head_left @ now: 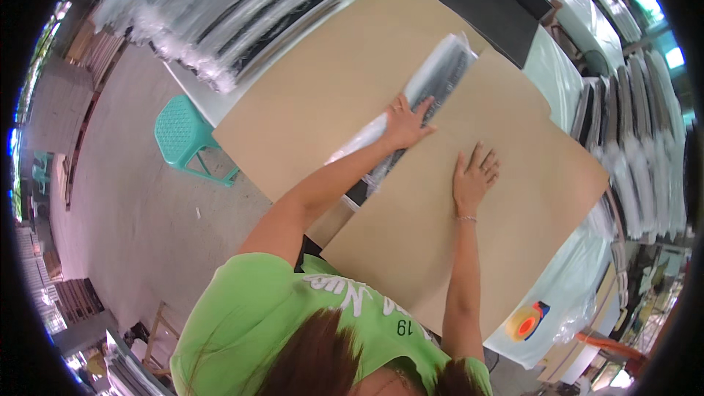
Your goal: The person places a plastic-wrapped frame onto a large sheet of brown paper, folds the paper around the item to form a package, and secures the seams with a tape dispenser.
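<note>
Concrete floor (139,161) runs along the left of our workroom, where a green stool (180,132) stands beside a white-covered table (510,348). We stand at that table in a green shirt (249,323), leaning over two broad sheets of brown cardboard. Our left hand (405,128), fingers spread wide, rests on a plastic-wrapped dark bundle (444,70), which lies on the left cardboard sheet (315,95) alongside the edge of the right cardboard sheet (535,176) (how far it runs beneath that edge, we cannot tell). Our right hand (475,180), a bracelet (466,218) at its wrist, lies palm down on the right sheet, its fingers stretched out and loosely parted. Near us at the table's right side sits a roll of tape (522,323). Plastic-wrapped stacks (227,15) fill the far left corner, and more wrapped panels (631,132) stand in a row at right.
</note>
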Tool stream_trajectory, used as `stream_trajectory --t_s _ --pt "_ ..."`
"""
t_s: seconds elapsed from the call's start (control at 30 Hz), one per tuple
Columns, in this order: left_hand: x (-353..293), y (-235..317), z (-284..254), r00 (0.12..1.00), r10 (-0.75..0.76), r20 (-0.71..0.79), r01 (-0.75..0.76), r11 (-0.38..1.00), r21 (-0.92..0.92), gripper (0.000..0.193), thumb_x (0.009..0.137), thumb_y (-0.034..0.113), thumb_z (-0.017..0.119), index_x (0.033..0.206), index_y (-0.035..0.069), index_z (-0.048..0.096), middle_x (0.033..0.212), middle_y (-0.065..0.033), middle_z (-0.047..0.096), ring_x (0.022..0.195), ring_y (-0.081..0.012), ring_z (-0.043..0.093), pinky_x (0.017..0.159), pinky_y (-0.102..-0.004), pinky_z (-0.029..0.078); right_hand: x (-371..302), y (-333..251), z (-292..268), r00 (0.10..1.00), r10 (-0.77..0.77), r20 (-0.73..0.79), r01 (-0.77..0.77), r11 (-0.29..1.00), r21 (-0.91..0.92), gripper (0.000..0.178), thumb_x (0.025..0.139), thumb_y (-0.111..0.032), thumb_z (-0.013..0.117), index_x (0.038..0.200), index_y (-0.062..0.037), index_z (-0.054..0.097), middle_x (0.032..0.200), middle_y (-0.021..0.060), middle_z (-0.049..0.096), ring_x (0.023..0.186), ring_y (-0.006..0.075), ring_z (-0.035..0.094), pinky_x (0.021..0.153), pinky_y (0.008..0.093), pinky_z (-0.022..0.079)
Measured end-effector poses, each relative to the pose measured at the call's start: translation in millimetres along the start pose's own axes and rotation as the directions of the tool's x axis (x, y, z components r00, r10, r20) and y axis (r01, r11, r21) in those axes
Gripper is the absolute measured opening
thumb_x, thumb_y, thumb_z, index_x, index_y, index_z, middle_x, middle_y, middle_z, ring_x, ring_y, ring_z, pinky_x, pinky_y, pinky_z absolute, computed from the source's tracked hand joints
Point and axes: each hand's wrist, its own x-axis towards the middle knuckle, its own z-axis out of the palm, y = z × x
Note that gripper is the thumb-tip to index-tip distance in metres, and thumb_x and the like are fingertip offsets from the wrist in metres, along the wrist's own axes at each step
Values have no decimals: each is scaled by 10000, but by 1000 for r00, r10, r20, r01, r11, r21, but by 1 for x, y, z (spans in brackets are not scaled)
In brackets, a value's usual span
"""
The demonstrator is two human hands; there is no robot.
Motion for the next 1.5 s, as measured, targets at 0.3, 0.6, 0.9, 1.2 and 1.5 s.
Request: stream_trajectory --t_s 0.3,0.6,0.9,1.2,1.5 --pt "0 -154 -70 988 -132 -80 96 930 -354 659 883 445 526 1405 89 336 1418 -208 331 1327 -385 287 1049 -540 264 4 3 -7 997 -5 81 8 999 -40 571 954 -476 368 1458 -226 272 1517 150 194 1380 420 144 1096 553 121" --pt "-87 -305 -132 826 -380 -416 515 808 286 697 865 497 539 1360 32 381 1322 -236 406 1254 -388 382 999 -581 292 6 9 0 999 -48 12 48 999 -22 579 945 -474 386 1444 -192 308 1501 174 228 1360 444 184 1086 560 149" --pt "-101 -293 -169 871 -202 -448 333 914 234 373 828 301 636 1090 43 569 1089 -155 576 991 -367 566 818 -448 449 5 5 3 998 -33 49 31 999 35 585 953 -534 307 1457 -240 269 1520 139 194 1381 419 142 1103 536 102" --pt "-108 -264 -201 833 -359 -420 368 928 -64 163 839 211 608 884 60 650 910 -108 658 839 -342 616 728 -430 468 6 1 4 996 -23 88 21 1000 24 580 954 -526 303 1461 -248 256 1516 146 198 1376 416 159 1102 549 99" --pt "-108 -274 -217 852 70 -519 -31 996 85 202 894 196 543 998 70 662 951 -163 661 894 -331 636 773 -396 482 5 1 14 998 -49 26 48 997 55 594 940 -554 312 1451 -253 286 1518 131 210 1378 409 167 1104 524 106"
